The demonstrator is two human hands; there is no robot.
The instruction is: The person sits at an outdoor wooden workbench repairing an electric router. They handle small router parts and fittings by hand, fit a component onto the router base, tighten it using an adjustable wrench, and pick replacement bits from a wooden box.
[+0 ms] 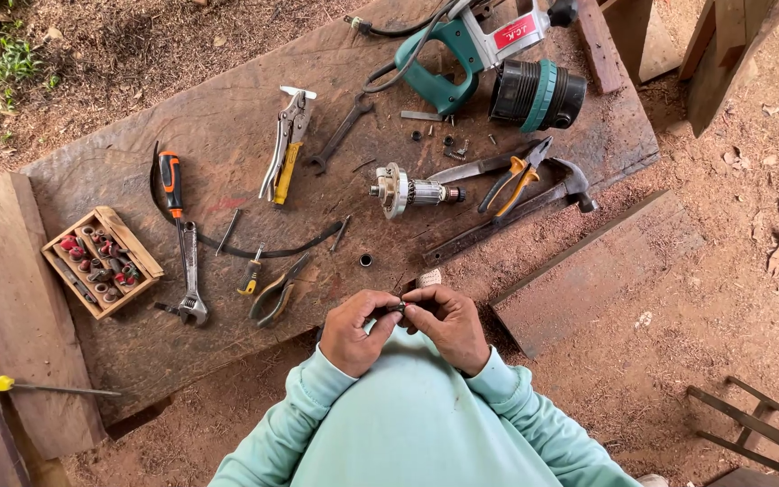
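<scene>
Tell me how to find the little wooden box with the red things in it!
Start at the big dark wooden board covered in tools and go to its left end. There sits a small shallow wooden box, tilted, filled with little red and dark round parts. An orange-and-black-handled screwdriver lies to its right; it is the only container among loose tools.

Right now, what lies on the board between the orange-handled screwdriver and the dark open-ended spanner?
Silver locking pliers with a yellow lever lie between them, seen from the head camera.
</scene>
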